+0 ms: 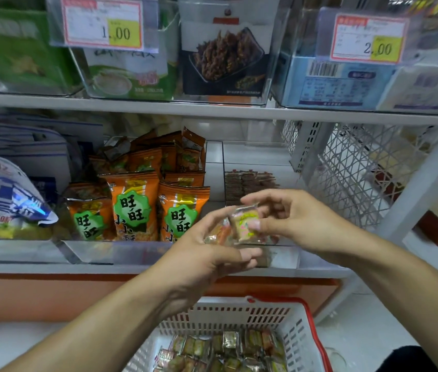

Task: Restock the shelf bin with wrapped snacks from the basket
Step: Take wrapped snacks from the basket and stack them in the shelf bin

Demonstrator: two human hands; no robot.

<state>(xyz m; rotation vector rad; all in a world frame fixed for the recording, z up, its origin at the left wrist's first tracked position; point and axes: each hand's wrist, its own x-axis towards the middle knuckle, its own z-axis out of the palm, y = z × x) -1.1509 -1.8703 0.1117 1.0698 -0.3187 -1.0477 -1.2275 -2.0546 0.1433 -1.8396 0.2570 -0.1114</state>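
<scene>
Head view: the right hand (290, 221) pinches a small yellow-and-pink clear-wrapped snack (246, 224) between thumb and fingers. Touching it, the left hand (212, 251) curls around more clear-wrapped snacks (219, 233). Behind the fingers sits a clear plastic shelf bin (279, 253); below, a white slotted basket (239, 315).
</scene>
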